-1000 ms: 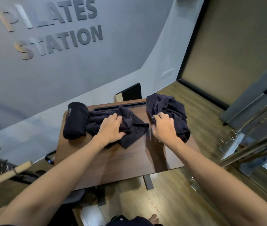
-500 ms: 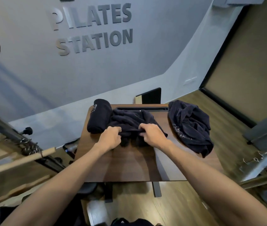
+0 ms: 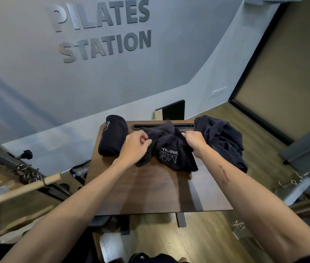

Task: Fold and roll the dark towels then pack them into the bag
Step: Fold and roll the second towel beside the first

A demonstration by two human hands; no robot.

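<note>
A crumpled dark towel with white lettering hangs a little above the wooden table, held up at its top edge. My left hand grips its left side and my right hand grips its right side. A rolled dark towel lies at the table's back left, just left of my left hand. Another crumpled dark towel is heaped at the back right, spilling over the table's right edge. No bag is clearly in view.
A black slot runs along the table's back edge, by the grey wall. A wooden bar and metal springs stand at the left. Metal frame parts sit on the floor at the right.
My right hand left the right towel and joined the left on the middle towel. Both hands have lifted and spread it, turning its lettering up. The camera view shifted right.
</note>
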